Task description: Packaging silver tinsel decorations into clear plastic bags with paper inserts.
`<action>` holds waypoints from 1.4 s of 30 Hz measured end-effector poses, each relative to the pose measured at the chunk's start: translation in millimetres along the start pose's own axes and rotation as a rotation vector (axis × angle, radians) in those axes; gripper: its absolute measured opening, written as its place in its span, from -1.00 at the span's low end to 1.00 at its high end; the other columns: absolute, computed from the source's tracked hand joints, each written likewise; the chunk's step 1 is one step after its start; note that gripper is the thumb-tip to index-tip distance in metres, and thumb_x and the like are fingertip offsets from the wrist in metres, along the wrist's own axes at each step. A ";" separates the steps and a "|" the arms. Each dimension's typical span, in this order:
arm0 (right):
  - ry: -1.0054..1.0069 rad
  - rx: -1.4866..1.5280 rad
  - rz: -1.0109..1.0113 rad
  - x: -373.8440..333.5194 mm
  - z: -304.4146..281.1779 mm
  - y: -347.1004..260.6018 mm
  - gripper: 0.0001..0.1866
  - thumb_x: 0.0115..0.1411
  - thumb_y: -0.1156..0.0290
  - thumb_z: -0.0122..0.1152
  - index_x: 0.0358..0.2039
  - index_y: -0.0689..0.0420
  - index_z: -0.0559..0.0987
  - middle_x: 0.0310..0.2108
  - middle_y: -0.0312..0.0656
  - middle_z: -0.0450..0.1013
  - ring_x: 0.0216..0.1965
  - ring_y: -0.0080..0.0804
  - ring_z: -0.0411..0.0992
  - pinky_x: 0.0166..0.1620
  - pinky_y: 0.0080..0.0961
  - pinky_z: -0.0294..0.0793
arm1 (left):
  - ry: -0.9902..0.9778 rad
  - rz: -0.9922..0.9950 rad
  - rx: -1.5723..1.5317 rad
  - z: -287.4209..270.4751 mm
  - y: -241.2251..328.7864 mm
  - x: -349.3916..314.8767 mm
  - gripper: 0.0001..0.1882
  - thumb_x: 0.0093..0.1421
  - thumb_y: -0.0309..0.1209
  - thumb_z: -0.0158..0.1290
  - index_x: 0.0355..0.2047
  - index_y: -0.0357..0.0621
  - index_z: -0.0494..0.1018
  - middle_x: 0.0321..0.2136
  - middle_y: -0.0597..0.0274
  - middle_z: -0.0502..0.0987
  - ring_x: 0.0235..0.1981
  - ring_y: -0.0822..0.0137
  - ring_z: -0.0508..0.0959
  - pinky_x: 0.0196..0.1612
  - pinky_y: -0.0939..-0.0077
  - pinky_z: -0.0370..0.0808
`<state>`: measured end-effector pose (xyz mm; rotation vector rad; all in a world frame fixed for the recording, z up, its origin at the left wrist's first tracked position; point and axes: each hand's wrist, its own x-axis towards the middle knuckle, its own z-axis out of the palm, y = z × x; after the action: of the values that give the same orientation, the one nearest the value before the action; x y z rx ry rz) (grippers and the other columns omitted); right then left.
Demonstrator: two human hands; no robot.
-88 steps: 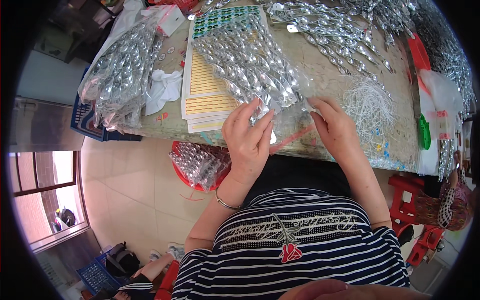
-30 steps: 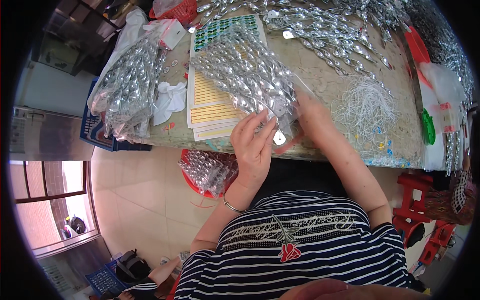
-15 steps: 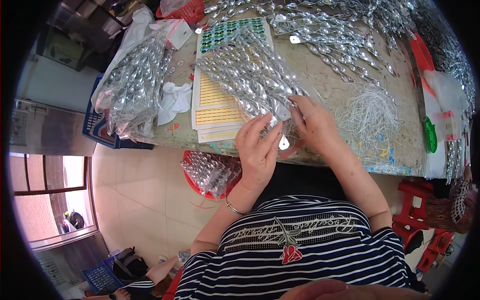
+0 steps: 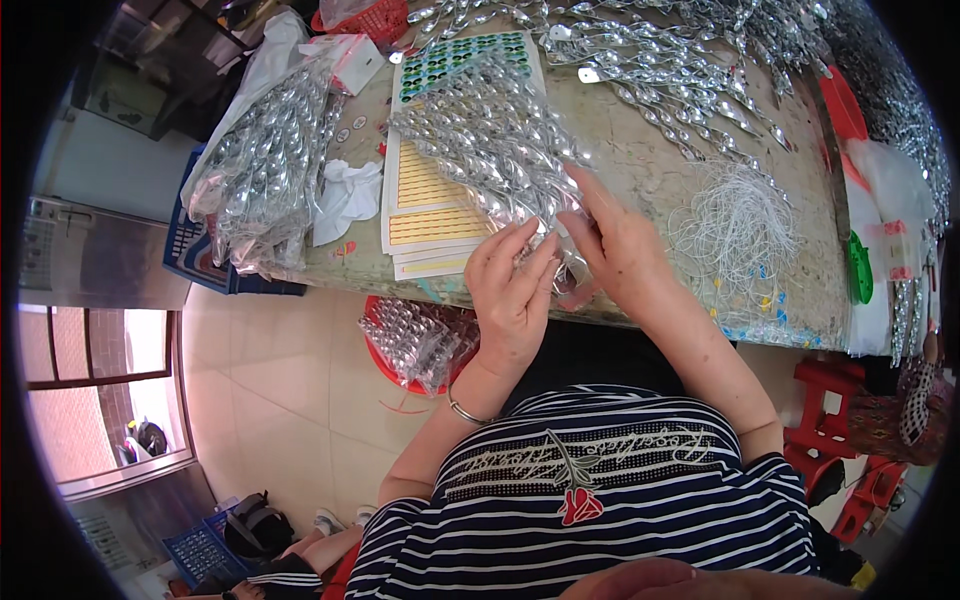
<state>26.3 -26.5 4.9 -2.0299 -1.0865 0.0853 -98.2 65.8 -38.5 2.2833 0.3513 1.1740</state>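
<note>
A bundle of shiny silver twisted strips (image 4: 500, 130), apparently inside a clear plastic bag, slants across the table in front of me. My left hand (image 4: 508, 295) grips its near end, with the fingers bent over the strips and bag edge. On the other side of that end, my right hand (image 4: 625, 245) has its thumb and fingers closed around the bundle's edge. The exact grip of the fingertips is partly hidden by the glare. Beneath the bundle lie printed sticker sheets (image 4: 430, 228), yellow-striped and green-dotted.
Bagged silver strips (image 4: 270, 165) overhang a blue crate (image 4: 185, 250) at the left, beside crumpled white tissue (image 4: 348, 195). White threads (image 4: 740, 225) lie right, with more loose strips (image 4: 660, 80) beyond. A red basin (image 4: 385, 365) holds bagged strips below the table edge (image 4: 450, 292).
My right hand has shifted slightly up and left along the bundle's end. A white tag that hung by my left fingers is no longer visible. At lower left, another person's legs have moved.
</note>
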 end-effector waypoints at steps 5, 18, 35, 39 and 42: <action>-0.109 -0.335 0.111 9.3 8.4 38.1 -0.46 0.18 0.36 0.14 0.18 0.07 0.29 -0.23 0.04 0.50 -0.27 0.07 0.50 -0.24 -0.09 0.49 | -0.028 -0.009 0.017 -4.3 -0.2 -0.8 -0.67 0.03 -0.51 0.22 -0.14 -0.05 0.61 -0.04 0.21 0.52 -0.01 0.12 0.44 0.07 0.29 0.29; 0.183 -0.220 -0.268 19.7 9.9 26.3 -0.77 0.08 0.41 0.28 -0.20 0.08 0.63 -0.32 -0.09 0.40 -0.26 -0.08 0.41 -0.22 -0.22 0.42 | -0.026 -0.018 0.009 -3.0 -1.8 -3.3 -0.67 0.02 -0.51 0.22 -0.15 -0.03 0.62 -0.04 0.21 0.51 -0.02 0.12 0.44 0.07 0.29 0.29; -0.119 -0.083 -0.238 -0.3 11.9 -0.7 -0.56 0.08 0.49 0.23 0.02 0.13 0.48 -0.26 -0.08 0.52 -0.23 -0.03 0.46 -0.15 -0.22 0.44 | 0.048 -0.037 -0.056 -8.0 -4.4 -7.1 -0.67 0.05 -0.56 0.21 -0.12 -0.13 0.59 -0.10 0.21 0.54 -0.05 0.14 0.44 0.05 0.33 0.35; -0.053 -0.164 -0.335 3.8 11.2 9.6 -0.51 0.02 0.53 0.27 0.03 0.11 0.48 -0.25 -0.14 0.52 -0.27 -0.06 0.42 -0.17 -0.23 0.40 | 0.024 -0.027 -0.026 -11.7 -6.9 -6.9 -0.67 0.04 -0.55 0.21 -0.13 -0.13 0.59 -0.10 0.22 0.54 -0.07 0.15 0.45 0.04 0.33 0.34; 0.021 -0.198 -0.385 4.9 11.8 13.0 -0.51 0.03 0.47 0.28 0.03 0.10 0.48 -0.27 -0.17 0.52 -0.26 -0.08 0.41 -0.18 -0.21 0.37 | 0.037 -0.027 -0.035 -10.9 -6.7 -7.6 -0.68 0.05 -0.55 0.21 -0.13 -0.12 0.59 -0.10 0.22 0.55 -0.07 0.15 0.46 0.03 0.32 0.34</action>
<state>33.2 -19.4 -10.4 -1.9471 -1.5007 -0.2494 -111.4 71.5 -42.3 2.2223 0.3718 1.2007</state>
